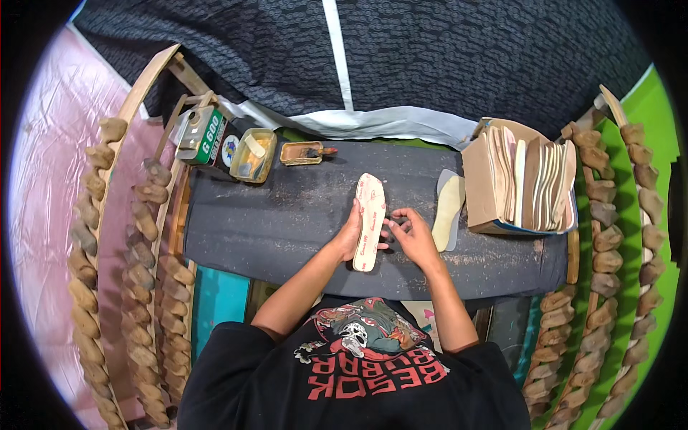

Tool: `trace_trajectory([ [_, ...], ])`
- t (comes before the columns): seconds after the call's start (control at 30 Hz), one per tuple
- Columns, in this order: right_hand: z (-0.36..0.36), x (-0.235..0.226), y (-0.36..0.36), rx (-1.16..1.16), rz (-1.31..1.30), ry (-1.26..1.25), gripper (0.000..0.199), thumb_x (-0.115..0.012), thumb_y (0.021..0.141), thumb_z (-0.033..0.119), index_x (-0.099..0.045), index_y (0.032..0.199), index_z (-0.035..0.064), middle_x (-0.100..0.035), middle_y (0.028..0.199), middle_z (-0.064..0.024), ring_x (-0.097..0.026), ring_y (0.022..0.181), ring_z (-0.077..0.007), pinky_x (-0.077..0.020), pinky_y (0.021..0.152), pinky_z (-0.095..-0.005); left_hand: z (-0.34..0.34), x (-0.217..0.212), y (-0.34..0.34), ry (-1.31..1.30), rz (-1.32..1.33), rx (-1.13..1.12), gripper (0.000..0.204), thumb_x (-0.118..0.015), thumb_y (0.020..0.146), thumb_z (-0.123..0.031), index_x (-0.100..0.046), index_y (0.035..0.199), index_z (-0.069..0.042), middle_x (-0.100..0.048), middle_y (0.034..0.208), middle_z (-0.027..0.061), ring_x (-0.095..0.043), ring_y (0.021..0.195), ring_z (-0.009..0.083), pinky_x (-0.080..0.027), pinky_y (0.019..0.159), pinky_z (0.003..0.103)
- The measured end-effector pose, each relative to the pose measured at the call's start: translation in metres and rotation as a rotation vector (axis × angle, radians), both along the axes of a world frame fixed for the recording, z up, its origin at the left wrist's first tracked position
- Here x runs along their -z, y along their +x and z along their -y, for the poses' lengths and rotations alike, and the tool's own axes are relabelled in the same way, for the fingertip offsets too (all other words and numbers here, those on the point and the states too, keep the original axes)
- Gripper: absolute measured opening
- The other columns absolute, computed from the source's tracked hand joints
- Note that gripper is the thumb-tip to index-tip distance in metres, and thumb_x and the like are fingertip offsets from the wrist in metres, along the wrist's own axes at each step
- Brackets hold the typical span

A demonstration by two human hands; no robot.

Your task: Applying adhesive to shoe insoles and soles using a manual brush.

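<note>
A cream insole board with red print stands lengthwise over the middle of the table. My left hand grips it along its left edge, with some fingers hidden behind it. Beside its right edge is my right hand, fingers bent and apart; whether a fingertip touches the board I cannot tell. To the right of that hand lie a pale yellow insole and a grey-white sole-shaped sheet partly under it.
A cardboard box packed with upright insoles stands on the dark-covered table at right. At the back left are a green-and-white can, a yellowish tub and a small tray with a brush. Racks of wooden shoe lasts flank both sides.
</note>
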State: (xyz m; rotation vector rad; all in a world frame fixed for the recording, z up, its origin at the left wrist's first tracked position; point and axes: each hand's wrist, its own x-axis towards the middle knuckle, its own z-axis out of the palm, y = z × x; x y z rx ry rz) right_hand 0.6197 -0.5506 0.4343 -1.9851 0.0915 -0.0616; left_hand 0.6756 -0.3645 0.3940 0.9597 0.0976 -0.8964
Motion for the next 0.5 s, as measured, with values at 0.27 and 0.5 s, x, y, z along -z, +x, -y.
trace_trajectory([
  [0.27, -0.037, 0.017, 0.073, -0.214, -0.032, -0.035, 0.040, -0.071, 0.090, 0.020, -0.059, 0.122, -0.0002, -0.067, 0.113, -0.0126, -0.061, 0.071, -0.0173, -0.0517, 0.070, -0.0352, -0.055, 0.011, -0.021, -0.042, -0.007, -0.251, 0.086, -0.016, 0.097, -0.079, -0.051, 0.142, -0.014, -0.065, 0.118, 0.0101, -0.065, 0.095, 0.0219, -0.058, 0.083, 0.045],
  [0.5, -0.100, 0.066, 0.178, -0.194, -0.204, 0.003, 0.085, -0.064, 0.098, 0.039, -0.022, 0.156, -0.0059, -0.068, 0.084, -0.0109, -0.065, 0.070, -0.0188, -0.0520, 0.061, -0.0333, -0.126, 0.014, -0.038, -0.124, -0.011, -0.409, 0.086, -0.019, 0.096, -0.079, -0.051, 0.142, -0.014, -0.066, 0.119, 0.0119, -0.066, 0.092, 0.0216, -0.059, 0.078, 0.043],
])
